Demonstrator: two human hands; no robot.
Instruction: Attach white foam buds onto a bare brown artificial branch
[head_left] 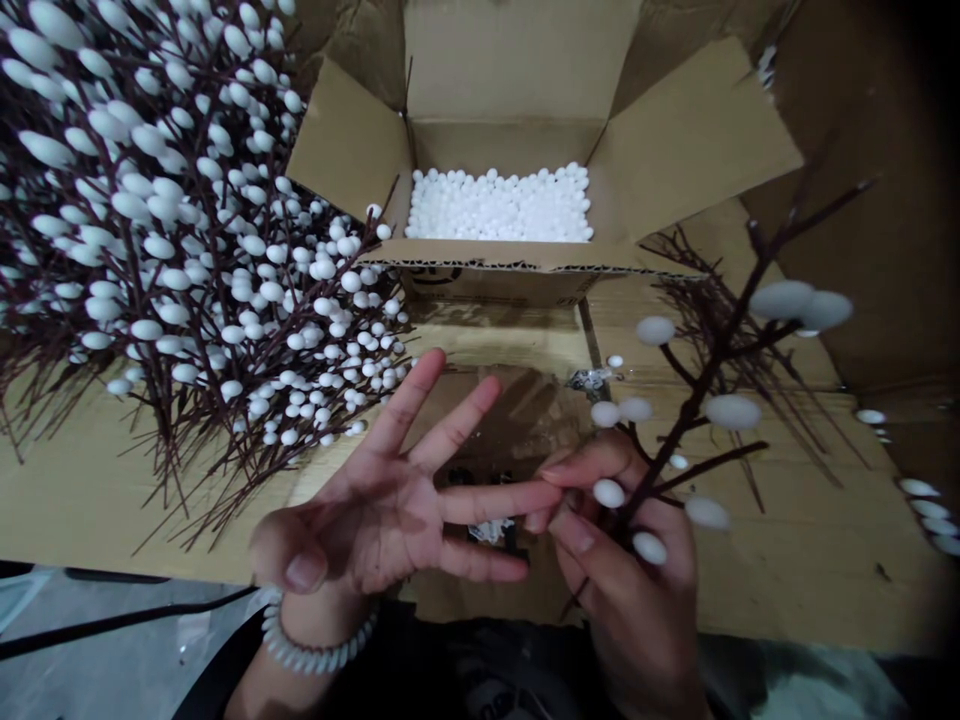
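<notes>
My left hand is open, palm up, with its fingers spread. One of its fingertips meets the fingers of my right hand. The right hand is closed around the lower stem of a brown artificial berry branch, which leans up to the right. White oval berries sit on several of its twigs, while other twig ends are bare. Whether a loose berry lies between the right thumb and index finger cannot be made out. Behind the hands stands an open cardboard box holding many white foam balls.
A large heap of berry branches with white tips fills the left side. Bare brown stems lie on the cardboard-covered table at right. Loose white berries lie at the far right, and a scrap of clear tape near the box.
</notes>
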